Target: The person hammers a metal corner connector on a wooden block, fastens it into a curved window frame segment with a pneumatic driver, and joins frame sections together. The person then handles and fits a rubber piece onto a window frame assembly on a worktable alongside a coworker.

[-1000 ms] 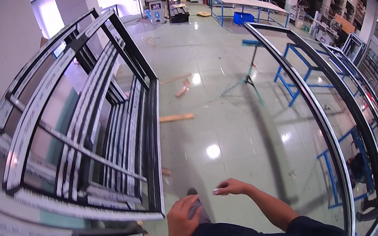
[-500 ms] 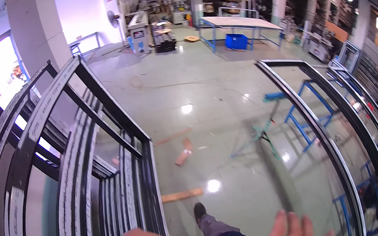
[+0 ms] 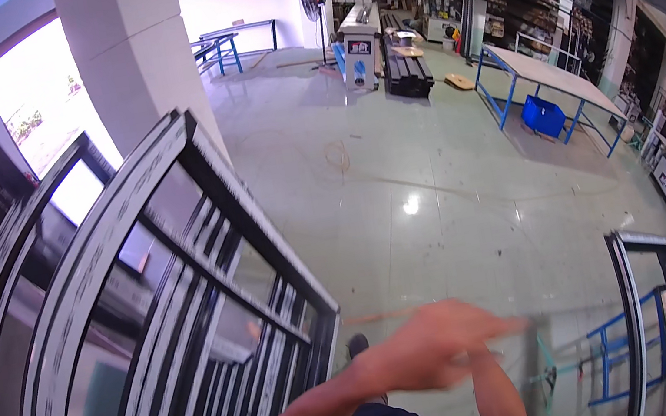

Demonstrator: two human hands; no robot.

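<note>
My left hand reaches across in front of my body, blurred by motion. My right forearm rises from the lower edge to meet it, and my right hand is mostly hidden behind the left one. The two overlap; whether they grip each other or some small thing I cannot tell. To the left, close to my left arm, leans a stack of black window frames with whitish protective film along their edges. Another upright frame stands at the right, apart from my hands.
Ahead, a blue-legged table has a blue bin under it. A grey machine and a standing fan are farther back. A green stand and a blue trestle stand at the lower right. A white pillar rises behind the left frames.
My view has turned left, so the table and right-hand frames sit farther right. My left hand has come across to the right hand, whose spread fingers showed before.
</note>
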